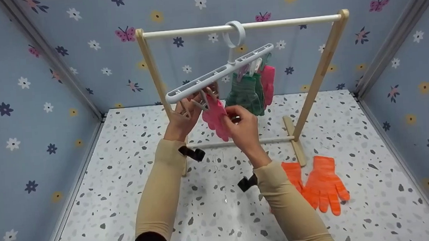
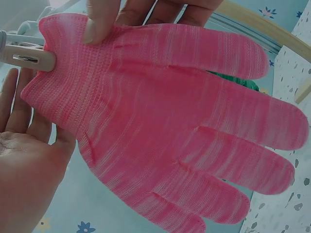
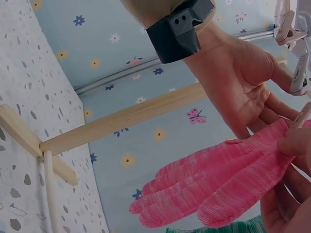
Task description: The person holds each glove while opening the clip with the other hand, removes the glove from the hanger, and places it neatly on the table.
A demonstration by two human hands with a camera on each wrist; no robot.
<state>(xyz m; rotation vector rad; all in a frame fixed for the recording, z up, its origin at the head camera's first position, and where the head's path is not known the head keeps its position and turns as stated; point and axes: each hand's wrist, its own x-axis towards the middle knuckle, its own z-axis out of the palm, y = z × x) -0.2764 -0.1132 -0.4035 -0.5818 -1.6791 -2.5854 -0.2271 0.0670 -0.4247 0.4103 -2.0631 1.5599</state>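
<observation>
In the head view, at seven o'clock from the hanger (image 1: 231, 62), hangs the pink glove (image 1: 215, 120), pinched by the right hand (image 1: 243, 127); the left hand (image 1: 192, 115) is beside the clip (image 2: 46, 61) (its grip I cannot tell).

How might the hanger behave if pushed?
The hanger would likely swing or slide, since one ring loops over a smooth rail. It looks stiff: its bar is straight despite clipped gloves. Probably light: the bar has openings.

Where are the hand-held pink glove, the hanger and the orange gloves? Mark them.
Pink glove (image 2: 146, 104): left wrist view, its broad middle.
Hanger (image 1: 196, 87): head view, its long bar.
Orange gloves (image 1: 323, 181): head view, one glove's broad middle.
</observation>
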